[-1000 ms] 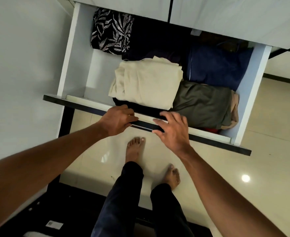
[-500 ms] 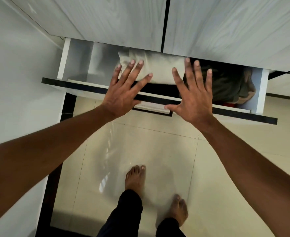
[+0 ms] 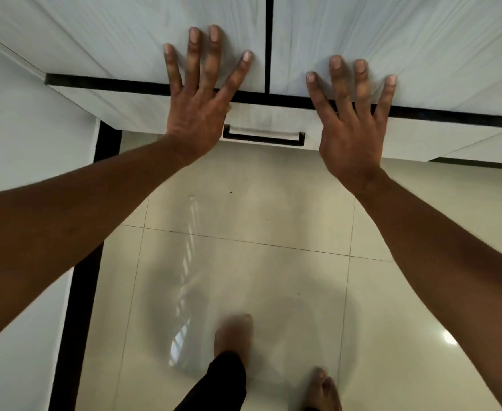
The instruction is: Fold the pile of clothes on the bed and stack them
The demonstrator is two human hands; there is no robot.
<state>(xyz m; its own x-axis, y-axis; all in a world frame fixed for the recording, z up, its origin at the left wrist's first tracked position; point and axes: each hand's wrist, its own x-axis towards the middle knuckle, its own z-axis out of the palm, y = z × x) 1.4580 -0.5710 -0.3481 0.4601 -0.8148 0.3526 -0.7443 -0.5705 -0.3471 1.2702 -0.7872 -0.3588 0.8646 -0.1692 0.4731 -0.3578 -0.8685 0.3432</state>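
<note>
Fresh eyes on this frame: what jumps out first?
Two open hands fill the upper middle: the left hand and right hand, fingers spread over the white drawer front, either side of its black handle. Below them lie glossy cream floor tiles, with a blurred bare foot at the bottom centre.

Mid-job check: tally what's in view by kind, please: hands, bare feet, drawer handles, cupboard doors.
Hands: 2, the left hand and the right hand
Bare feet: 2, the left foot and the right foot
Drawer handles: 1, the black drawer handle
Cupboard doors: 2, the left door and the right door
Total: 7
</note>
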